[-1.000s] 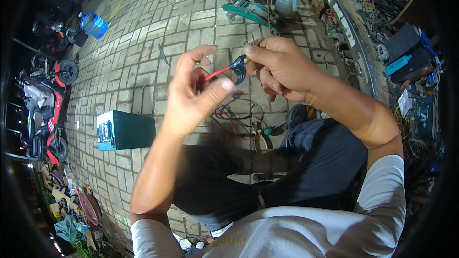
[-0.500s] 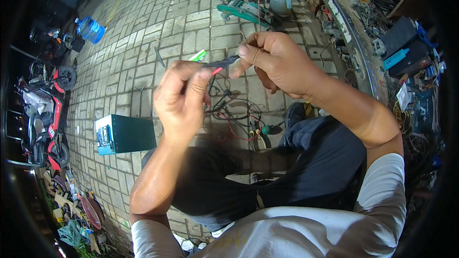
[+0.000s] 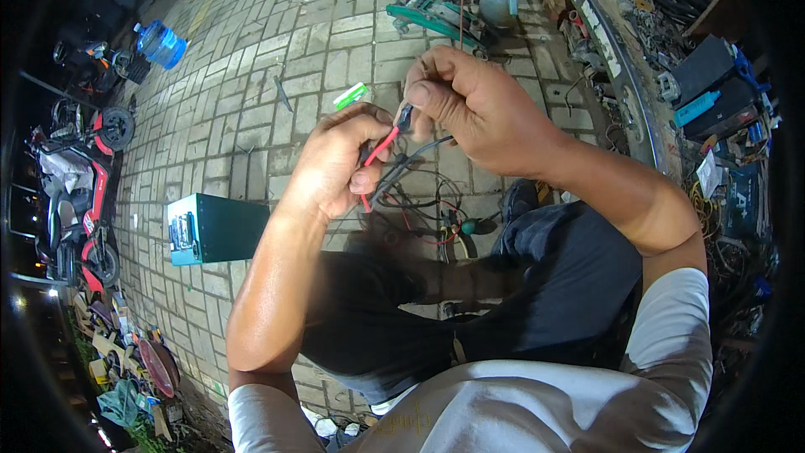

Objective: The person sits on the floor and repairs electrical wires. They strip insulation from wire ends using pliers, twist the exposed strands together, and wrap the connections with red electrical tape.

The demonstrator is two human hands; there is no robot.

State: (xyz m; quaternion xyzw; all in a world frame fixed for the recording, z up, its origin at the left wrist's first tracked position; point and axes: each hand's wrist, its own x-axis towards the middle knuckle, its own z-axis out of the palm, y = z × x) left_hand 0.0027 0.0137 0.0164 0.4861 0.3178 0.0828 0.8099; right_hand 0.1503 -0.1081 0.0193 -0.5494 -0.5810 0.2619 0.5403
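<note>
Pinching the red wire [image 3: 382, 146] between thumb and fingers, my left hand [image 3: 334, 155] has a narrow, closed grip, with the wire's lower end poking out beneath it. The wire runs up to a black end [image 3: 405, 118] in front of my chest, between my two hands. My right hand [image 3: 474, 109] is at that black end, thumb and forefinger drawn close together; whether this grip holds the end itself or something thin beside it, I cannot tell.

Working this joint well, I judge, calls for a firm left hold just below the black part, so the wire does not twist, while the right fingertips move in small, even turns with light tension. I would mind the black cable [image 3: 426, 150] passing under my right hand, since it could snag on a finger.

As for edges, the green box [image 3: 231, 228] stands on the paving [image 3: 226, 96] to the left of my left forearm, well apart from the wire. The green-and-white item [image 3: 350, 96] lies beyond my left knuckles. Below my hands are the tangled cables [image 3: 419, 193], and my right knee bounds that side. Farther right runs the ledge [image 3: 610, 67], so leftward and forward over the paving looks the easier way to swing.
</note>
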